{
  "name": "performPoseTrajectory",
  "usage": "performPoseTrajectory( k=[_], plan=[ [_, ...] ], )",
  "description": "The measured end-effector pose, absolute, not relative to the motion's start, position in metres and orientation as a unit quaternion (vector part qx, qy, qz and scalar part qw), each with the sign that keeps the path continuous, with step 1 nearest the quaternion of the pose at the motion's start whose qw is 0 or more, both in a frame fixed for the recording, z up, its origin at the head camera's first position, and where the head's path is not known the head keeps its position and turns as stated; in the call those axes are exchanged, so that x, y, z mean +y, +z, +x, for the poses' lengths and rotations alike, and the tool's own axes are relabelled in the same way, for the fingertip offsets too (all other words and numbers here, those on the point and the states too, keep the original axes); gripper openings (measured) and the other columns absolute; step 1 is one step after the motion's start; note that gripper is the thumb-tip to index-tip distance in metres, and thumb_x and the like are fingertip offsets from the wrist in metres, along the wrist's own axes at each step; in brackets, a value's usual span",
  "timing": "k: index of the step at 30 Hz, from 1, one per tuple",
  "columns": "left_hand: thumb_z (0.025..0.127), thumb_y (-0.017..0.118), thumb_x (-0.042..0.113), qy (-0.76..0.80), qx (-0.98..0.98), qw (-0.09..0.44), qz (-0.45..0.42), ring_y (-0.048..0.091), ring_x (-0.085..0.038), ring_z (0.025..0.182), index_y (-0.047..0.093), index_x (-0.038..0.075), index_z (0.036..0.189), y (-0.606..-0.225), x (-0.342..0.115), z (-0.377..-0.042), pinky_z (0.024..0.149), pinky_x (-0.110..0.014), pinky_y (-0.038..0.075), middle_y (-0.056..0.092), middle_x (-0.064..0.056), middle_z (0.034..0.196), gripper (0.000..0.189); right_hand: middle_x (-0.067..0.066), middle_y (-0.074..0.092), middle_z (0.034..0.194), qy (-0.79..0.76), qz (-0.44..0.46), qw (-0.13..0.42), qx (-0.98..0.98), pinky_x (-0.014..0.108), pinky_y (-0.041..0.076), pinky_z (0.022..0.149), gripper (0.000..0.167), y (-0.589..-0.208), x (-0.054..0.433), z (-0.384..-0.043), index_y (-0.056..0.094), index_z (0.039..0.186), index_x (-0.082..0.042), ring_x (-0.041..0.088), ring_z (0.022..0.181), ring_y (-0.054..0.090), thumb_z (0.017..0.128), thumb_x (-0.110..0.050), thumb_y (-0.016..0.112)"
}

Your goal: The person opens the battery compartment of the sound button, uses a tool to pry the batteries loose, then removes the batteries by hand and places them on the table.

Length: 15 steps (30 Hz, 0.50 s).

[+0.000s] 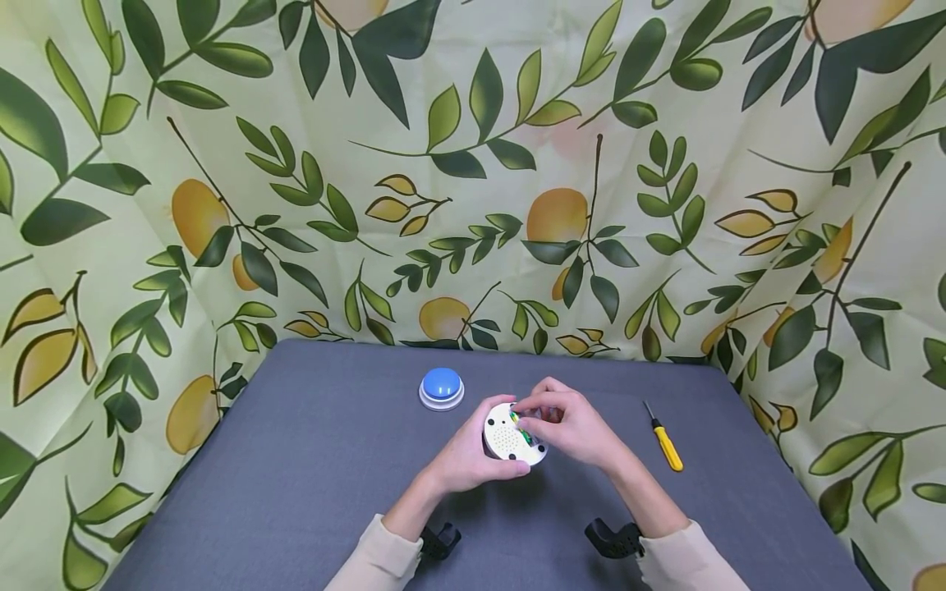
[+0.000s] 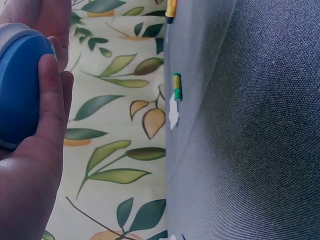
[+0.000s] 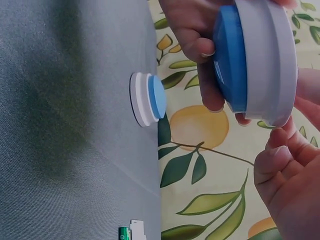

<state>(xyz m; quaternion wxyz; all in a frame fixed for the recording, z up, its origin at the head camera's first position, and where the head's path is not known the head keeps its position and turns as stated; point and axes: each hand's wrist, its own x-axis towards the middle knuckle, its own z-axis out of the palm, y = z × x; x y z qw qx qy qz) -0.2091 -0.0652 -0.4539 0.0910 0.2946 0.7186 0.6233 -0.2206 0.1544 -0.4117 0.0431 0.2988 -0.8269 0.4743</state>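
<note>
One button [image 1: 499,438] sits clasped in my left grip [image 1: 467,451] above the bench [image 1: 296,492], while my right grip [image 1: 569,420], its pinch too hidden to tell, works at the battery slot [image 1: 527,437], loading it, I'd judge, with careful pressing needed next.

Two blue-and-white buttons [image 1: 441,386] [image 1: 502,441], two hands [image 1: 479,451] [image 1: 576,420], one yellow screwdriver [image 1: 668,446], one loose green battery [image 2: 177,87], one white piece [image 2: 173,112]

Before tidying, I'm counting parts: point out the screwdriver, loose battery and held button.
Screwdriver [image 1: 665,444], head view: yellow handle.
Loose battery [image 2: 177,87], left wrist view: middle of its side.
Held button [image 1: 506,441], head view: white underside.
</note>
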Motion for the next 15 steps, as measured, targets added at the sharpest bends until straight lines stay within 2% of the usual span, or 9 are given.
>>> performPoseTrajectory(
  k=[6,11,15],
  plan=[
    [0.08,0.086,0.019,0.622,0.719,0.088,0.298,0.06,-0.015,0.109,0.035,0.014,0.151,-0.4549,-0.0642,-0.2088,0.094,-0.028,0.048,0.055,-0.001,0.132,0.087,0.001,0.061,0.093,0.481,0.299,0.03,-0.824,0.028,0.042,0.064,0.014,-0.414,0.1566,-0.2224,0.079,0.102,-0.015,0.019,0.075,0.049,0.088,-0.014,0.08],
    [0.079,0.086,0.019,0.622,0.719,0.082,0.3,0.06,-0.016,0.11,0.036,0.011,0.15,-0.4543,-0.0639,-0.2083,0.094,-0.028,0.048,0.056,-0.001,0.132,0.088,0.0,0.06,0.092,0.484,0.305,0.023,-0.82,0.028,0.042,0.067,0.012,-0.4139,0.1564,-0.2236,0.076,0.1,-0.016,0.019,0.079,0.051,0.089,-0.014,0.079],
    [0.079,0.086,0.019,0.622,0.718,0.083,0.301,0.059,-0.015,0.11,0.037,0.013,0.15,-0.4541,-0.0637,-0.2082,0.094,-0.028,0.048,0.056,-0.001,0.132,0.087,0.001,0.059,0.092,0.489,0.307,0.017,-0.816,0.027,0.042,0.068,0.012,-0.4137,0.1554,-0.2245,0.073,0.1,-0.016,0.019,0.081,0.052,0.09,-0.013,0.078]
  ],
)
